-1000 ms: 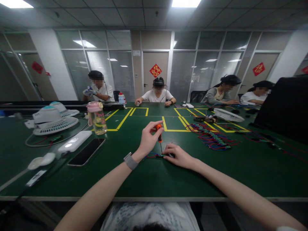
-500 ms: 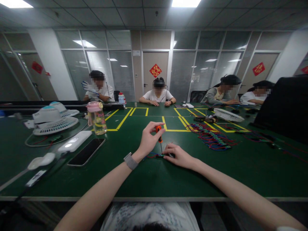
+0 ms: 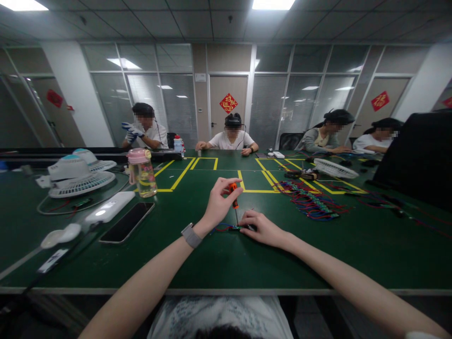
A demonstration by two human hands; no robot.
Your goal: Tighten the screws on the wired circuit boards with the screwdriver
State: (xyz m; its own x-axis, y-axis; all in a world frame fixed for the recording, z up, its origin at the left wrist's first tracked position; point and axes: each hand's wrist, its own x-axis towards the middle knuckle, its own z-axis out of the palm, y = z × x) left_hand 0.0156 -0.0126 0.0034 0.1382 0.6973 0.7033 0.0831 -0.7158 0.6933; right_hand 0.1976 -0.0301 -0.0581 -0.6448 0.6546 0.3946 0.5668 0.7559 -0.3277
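My left hand [image 3: 218,203] pinches the orange handle of a small screwdriver [image 3: 233,197], which stands nearly upright with its tip down on a small part with red and blue wires [image 3: 226,229] on the green table [image 3: 226,263]. My right hand [image 3: 260,228] lies over the right end of that part, fingers curled and pressing it to the table. What is under those fingers is mostly hidden. A grey watch is on my left wrist.
A black phone [image 3: 127,222], a white power bank [image 3: 110,207], two white fans [image 3: 76,176] and a pink-lidded bottle [image 3: 141,172] lie at left. A heap of coloured wires [image 3: 310,201] lies at right, another fan [image 3: 330,168] beyond. Several people sit along the far side.
My left fingers have shifted slightly round the screwdriver handle. The far-left person has moved gloved hands. My right hand has stayed put.
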